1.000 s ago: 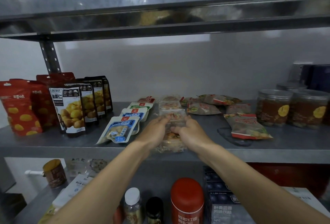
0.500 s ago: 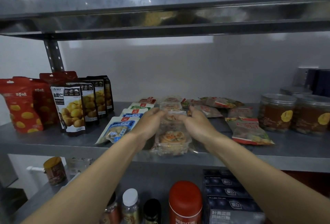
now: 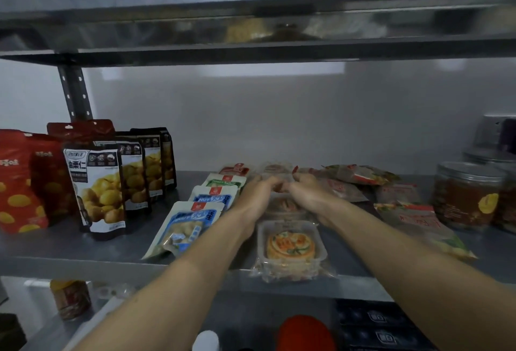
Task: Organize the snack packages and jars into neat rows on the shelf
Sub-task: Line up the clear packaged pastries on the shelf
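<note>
Left hand (image 3: 258, 195), right hand (image 3: 310, 195): each grip curled onto clear pastry pack (image 3: 284, 206) (blurred), mid-shelf (image 3: 69, 251).

Blurry mid-row tray pkg (image 3: 287, 206); 1 jar (image 3: 506, 205) half off-frame, rt.

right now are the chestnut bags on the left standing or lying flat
Standing. The chestnut bags sit upright on their bases, one behind another, while the blue packs beside them lie flat.
</note>
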`<state>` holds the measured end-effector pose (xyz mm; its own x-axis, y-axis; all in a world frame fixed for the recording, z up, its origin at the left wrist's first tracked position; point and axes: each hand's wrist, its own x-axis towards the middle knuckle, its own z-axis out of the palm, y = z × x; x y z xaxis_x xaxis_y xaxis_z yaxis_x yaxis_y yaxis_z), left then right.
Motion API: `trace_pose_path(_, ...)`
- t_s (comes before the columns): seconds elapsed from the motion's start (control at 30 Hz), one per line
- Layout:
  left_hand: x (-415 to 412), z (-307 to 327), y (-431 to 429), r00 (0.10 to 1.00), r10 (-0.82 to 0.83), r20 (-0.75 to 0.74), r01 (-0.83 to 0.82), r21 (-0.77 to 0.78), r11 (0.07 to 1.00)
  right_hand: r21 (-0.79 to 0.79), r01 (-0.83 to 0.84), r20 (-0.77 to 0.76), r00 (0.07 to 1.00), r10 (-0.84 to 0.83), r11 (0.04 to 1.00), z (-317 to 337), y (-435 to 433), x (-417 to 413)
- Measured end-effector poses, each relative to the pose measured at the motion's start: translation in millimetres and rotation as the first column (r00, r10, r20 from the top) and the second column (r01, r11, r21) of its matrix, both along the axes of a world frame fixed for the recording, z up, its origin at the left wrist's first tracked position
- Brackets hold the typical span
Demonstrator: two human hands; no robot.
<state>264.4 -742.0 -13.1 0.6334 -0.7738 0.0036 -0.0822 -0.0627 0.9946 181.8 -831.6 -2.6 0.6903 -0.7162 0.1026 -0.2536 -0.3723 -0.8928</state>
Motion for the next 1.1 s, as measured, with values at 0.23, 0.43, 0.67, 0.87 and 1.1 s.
trace_pose_path(0.23,-0.7,-9.2,-14.5,1.0,-0.027,-0.015,0.027,-0.044,0.999,-0.043,0.009,-0.064,0.998,-0.012,0.999,-6.5,-3.1,0.8)
trace_pose_path(0.43,-0.9,-4.1,-9.5,0.999,-0.013,0.032,0.014,-0.001,1.0,-0.054,0.005,-0.037,0.999,-0.007,0.999,-9.6,-9.2,0.5)
trace_pose_path(0.67,41.0,28.4,-18.1,0.979,0.143,0.142,-0.147,0.016,0.989,-0.084,0.068,-0.012,0.997,-0.07,0.994,13.2,-37.6,11.9)
trace_pose_path(0.87,71.8,31.6,-50.8,0.982,0.134,0.134,-0.145,0.083,0.986,-0.005,0.024,-0.035,0.999,-0.024,1.0,21.5,-65.4,37.0)
trace_pose_path(1.1,93.6,22.2,-88.6,0.986,0.132,0.103,-0.143,0.114,0.983,-0.078,-0.026,-0.131,0.991,0.016,0.997,16.1,-95.4,72.3)
